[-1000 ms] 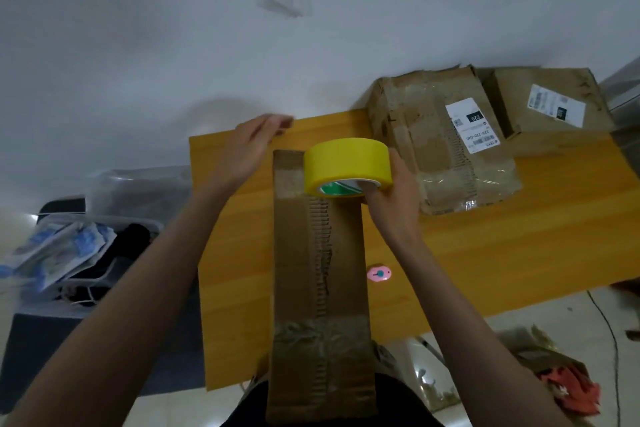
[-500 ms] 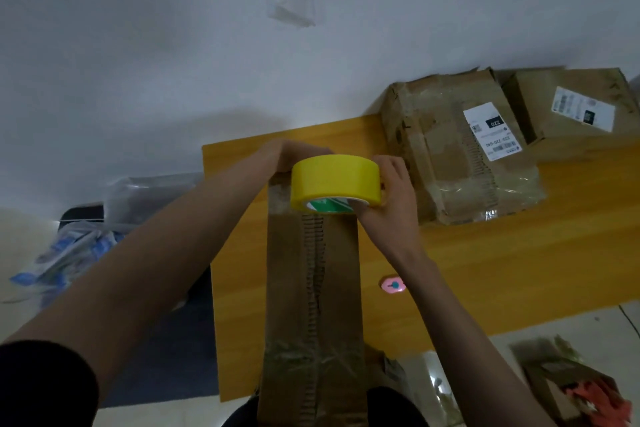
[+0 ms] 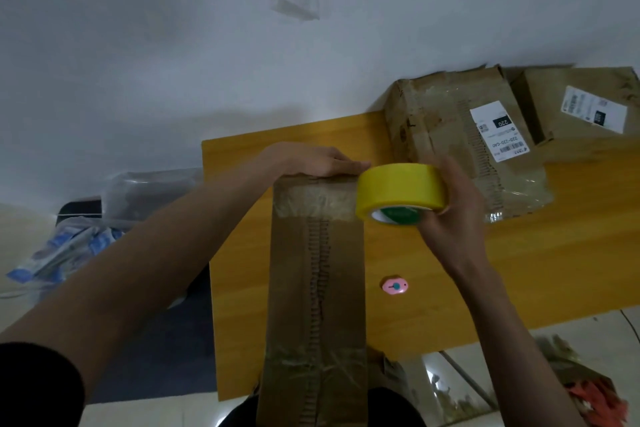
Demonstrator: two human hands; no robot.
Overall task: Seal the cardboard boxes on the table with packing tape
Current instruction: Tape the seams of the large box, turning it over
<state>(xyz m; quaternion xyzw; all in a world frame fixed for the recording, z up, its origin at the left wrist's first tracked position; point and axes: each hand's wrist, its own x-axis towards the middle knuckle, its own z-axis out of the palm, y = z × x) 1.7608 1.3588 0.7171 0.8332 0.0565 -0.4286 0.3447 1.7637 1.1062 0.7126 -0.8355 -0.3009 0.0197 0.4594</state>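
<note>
A long narrow cardboard box [image 3: 313, 288] lies lengthwise on the yellow table [image 3: 485, 270], running from my body to the far side, with a torn seam down its middle and old clear tape at both ends. My left hand [image 3: 318, 161] lies over the box's far end, fingers straight and pressing along the edge. My right hand [image 3: 450, 215] grips a yellow roll of packing tape [image 3: 400, 192], held just off the box's far right corner. Two more cardboard boxes [image 3: 460, 139] [image 3: 581, 111] with white labels stand at the table's far right.
A small pink cutter [image 3: 394, 286] lies on the table right of the long box. Clear plastic bags and blue packets [image 3: 69, 246] sit on the floor to the left. A torn box with red items [image 3: 588, 388] is on the floor at lower right. The wall is right behind the table.
My left hand has settled flat on the box's far edge. My right hand has carried the tape roll from over the box's far end to the right, past its corner.
</note>
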